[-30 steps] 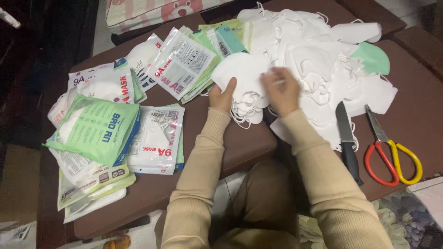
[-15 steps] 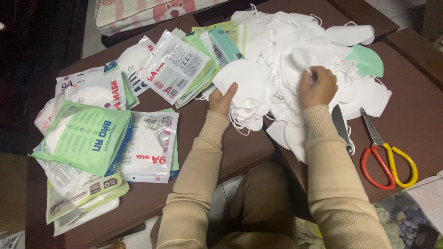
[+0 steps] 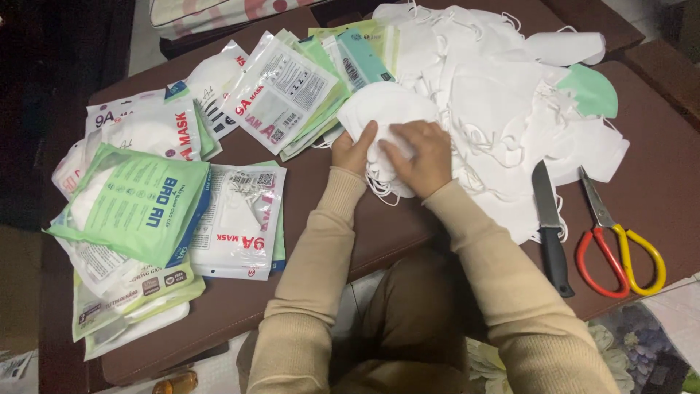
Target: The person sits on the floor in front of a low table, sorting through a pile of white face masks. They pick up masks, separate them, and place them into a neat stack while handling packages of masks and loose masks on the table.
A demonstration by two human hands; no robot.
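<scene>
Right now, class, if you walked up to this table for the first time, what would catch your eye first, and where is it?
Probably the big heap of loose white fabric face masks across the top right of the dark brown table, with the left hand and right hand pressing a small stack of white masks at its near edge. Next, the red-and-yellow-handled scissors beside a black-handled knife on the right, and sealed green and white mask packets on the left.

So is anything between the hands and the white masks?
No. The left hand and right hand both rest directly on the small stack of white masks; nothing visible lies between them.
</scene>
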